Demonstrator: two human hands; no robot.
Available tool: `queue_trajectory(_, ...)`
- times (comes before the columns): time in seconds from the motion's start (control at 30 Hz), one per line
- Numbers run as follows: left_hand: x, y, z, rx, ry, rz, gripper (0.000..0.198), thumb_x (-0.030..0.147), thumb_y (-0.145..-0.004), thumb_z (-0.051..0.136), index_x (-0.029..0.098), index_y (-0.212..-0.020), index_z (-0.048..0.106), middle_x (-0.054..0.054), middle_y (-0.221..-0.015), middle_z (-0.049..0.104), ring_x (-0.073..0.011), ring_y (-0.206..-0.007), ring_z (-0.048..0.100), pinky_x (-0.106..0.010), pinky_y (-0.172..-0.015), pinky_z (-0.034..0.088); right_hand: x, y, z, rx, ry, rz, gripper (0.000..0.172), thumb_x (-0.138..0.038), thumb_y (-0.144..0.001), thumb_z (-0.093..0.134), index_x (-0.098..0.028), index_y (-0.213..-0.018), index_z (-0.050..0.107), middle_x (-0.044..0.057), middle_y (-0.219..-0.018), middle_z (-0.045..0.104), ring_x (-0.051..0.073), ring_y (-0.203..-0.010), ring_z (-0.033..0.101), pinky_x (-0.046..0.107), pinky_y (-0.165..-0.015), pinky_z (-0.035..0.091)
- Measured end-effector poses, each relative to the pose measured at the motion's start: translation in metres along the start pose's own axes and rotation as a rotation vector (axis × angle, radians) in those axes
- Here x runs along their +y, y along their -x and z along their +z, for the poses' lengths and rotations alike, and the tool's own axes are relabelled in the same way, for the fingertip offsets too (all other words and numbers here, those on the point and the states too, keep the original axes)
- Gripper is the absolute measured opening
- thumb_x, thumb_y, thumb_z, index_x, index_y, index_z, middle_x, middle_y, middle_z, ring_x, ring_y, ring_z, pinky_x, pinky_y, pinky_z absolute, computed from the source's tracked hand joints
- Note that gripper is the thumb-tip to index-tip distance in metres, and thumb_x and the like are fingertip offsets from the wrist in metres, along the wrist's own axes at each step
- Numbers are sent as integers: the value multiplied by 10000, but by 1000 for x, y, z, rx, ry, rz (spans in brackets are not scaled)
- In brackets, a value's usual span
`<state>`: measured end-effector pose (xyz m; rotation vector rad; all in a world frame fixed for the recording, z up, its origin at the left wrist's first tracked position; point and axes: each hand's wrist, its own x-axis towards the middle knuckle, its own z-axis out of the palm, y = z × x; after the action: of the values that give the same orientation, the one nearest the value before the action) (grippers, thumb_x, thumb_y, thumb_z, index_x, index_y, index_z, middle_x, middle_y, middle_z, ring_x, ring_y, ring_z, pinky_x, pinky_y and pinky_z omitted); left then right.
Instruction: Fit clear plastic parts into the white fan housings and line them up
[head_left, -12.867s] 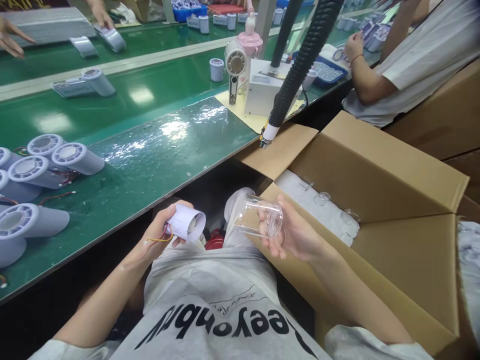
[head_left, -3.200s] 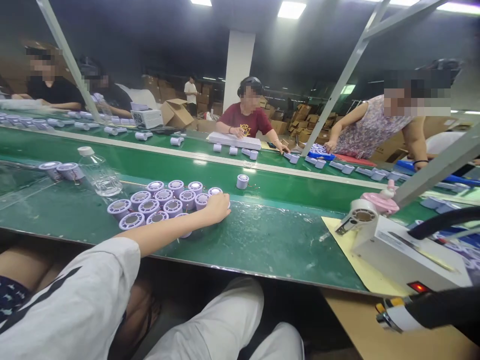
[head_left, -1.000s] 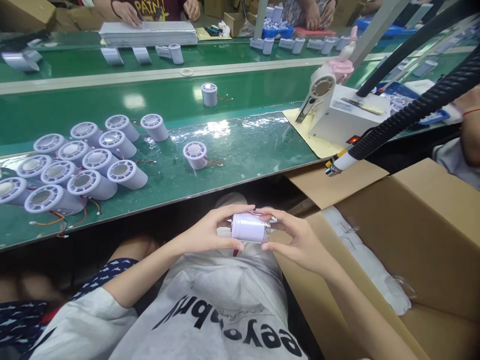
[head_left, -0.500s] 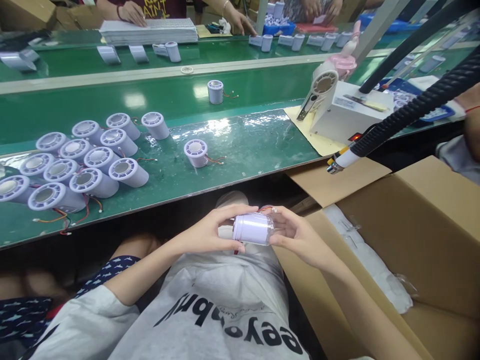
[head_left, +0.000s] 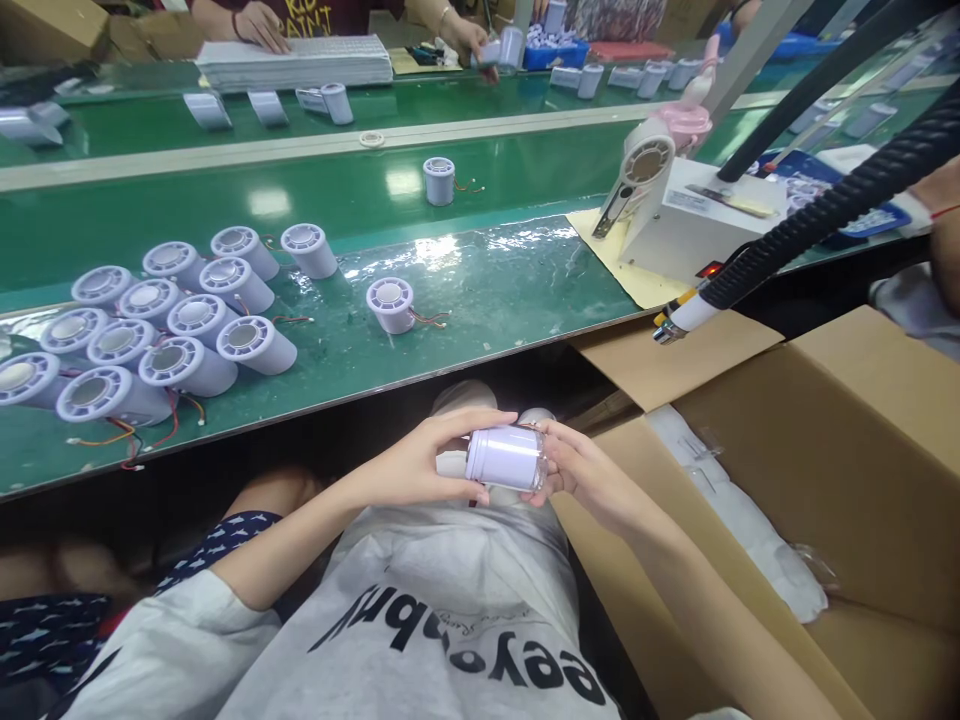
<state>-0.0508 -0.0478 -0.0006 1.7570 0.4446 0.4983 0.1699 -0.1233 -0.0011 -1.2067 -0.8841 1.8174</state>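
Over my lap lies a pale lilac fan housing (head_left: 504,458) on its side, a clear plastic piece at its right end. My left hand (head_left: 427,460) wraps the housing's left part, thumb and fingers on opposite sides. At the clear end, my right hand (head_left: 581,465) grips with bent fingertips. The wires seen there earlier are mostly hidden now. On the bench in front stands one similar fan housing (head_left: 391,305) with thin wires trailing right. A cluster of several more housings (head_left: 187,365) stands at the left, round vented ends up.
To my right is an open cardboard box (head_left: 862,480) with clear plastic bags inside. A black flexible hose (head_left: 817,215) with a metal tip hangs above it. A white device (head_left: 697,225) and handheld fan (head_left: 645,165) stand on the bench. Co-workers sit across the green conveyor (head_left: 337,170).
My right hand has turned and closed its fingers around the clear end of the housing. A housing on the conveyor shifted slightly right. Across the belt, a co-worker's hand lifted a part.
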Motion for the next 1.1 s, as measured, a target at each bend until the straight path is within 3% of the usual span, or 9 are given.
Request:
queue_trajectory(0.23, -1, 1, 0, 1, 7, 27, 771, 297, -690, 808, 282, -1386, 477, -98, -1404, 525, -292, -1296, 487, -445, -1092, 384, 2, -1, 8, 8, -84, 100, 544, -701, -735, 615, -173, -832, 522, 14, -613, 667, 126, -472, 650, 171, -411, 512)
queue_trajectory(0.47, -2, 0, 1, 15, -3, 22, 770, 323, -679, 813, 265, -1376, 492, -112, -1391, 533, -307, -1283, 497, -464, -1091, 385, 0, -1, 12, -12, -139, 243, 599, -686, -879, 404, -131, -781, 607, 51, -550, 651, 98, -400, 606, 132, -363, 473)
queue_trajectory(0.67, 1, 2, 5, 34, 21, -44, 646, 289, -723, 776, 259, -1316, 522, -99, -1324, 546, -271, -1212, 538, -384, -986, 486, 3, 0, 13, -35, -123, 333, 686, -668, -937, 179, -125, -840, 587, 37, -510, 603, 88, -355, 564, 123, -306, 402)
queue_trajectory(0.77, 7, 4, 7, 68, 145, -145, 598, 277, -764, 742, 268, -1311, 501, -80, -1318, 515, -229, -1155, 567, -337, -950, 508, 7, 4, 9, 69, 113, 151, 546, -617, -945, 262, -152, -894, 543, 43, -582, 624, 130, -417, 601, 201, -372, 488)
queue_trajectory(0.87, 11, 5, 9, 94, 255, -189, 570, 276, -778, 730, 265, -1298, 498, -72, -1287, 516, -207, -1098, 585, -327, -927, 516, 11, 8, 2, 248, 540, -357, 248, -360, -911, 512, -199, -1099, 523, 130, -1114, 656, 217, -896, 694, 381, -762, 601)
queue_trajectory(0.9, 11, 5, 9, 93, 291, -199, 567, 279, -782, 726, 263, -1299, 495, -75, -1279, 520, -203, -1071, 593, -321, -895, 529, 11, 9, 0, 235, 674, -529, 293, -271, -888, 548, -229, -1176, 507, 134, -1306, 564, 241, -1101, 628, 437, -911, 551)
queue_trajectory(0.97, 11, 6, 9, 67, 360, -223, 581, 300, -800, 705, 269, -1330, 467, -89, -1280, 526, -202, -1007, 614, -308, -795, 559, 12, 10, -3, 110, 852, -750, 401, -165, -876, 546, -282, -1256, 498, 99, -1474, 420, 254, -1326, 453, 494, -1069, 426)
queue_trajectory(1.03, 10, 6, 8, 27, 375, -241, 635, 314, -806, 699, 285, -1381, 430, -107, -1304, 530, -213, -984, 629, -309, -744, 569, 11, 11, -4, -2, 881, -779, 423, -152, -881, 556, -303, -1276, 522, 78, -1463, 446, 253, -1340, 438, 479, -1079, 422)
queue_trajectory(1.1, 10, 6, 6, -4, 333, -220, 721, 286, -769, 740, 306, -1413, 416, -108, -1366, 507, -239, -1066, 617, -350, -838, 557, 11, 12, -3, -17, 735, -669, 472, -219, -881, 601, -308, -1332, 493, 82, -1418, 498, 252, -1263, 521, 423, -994, 508)
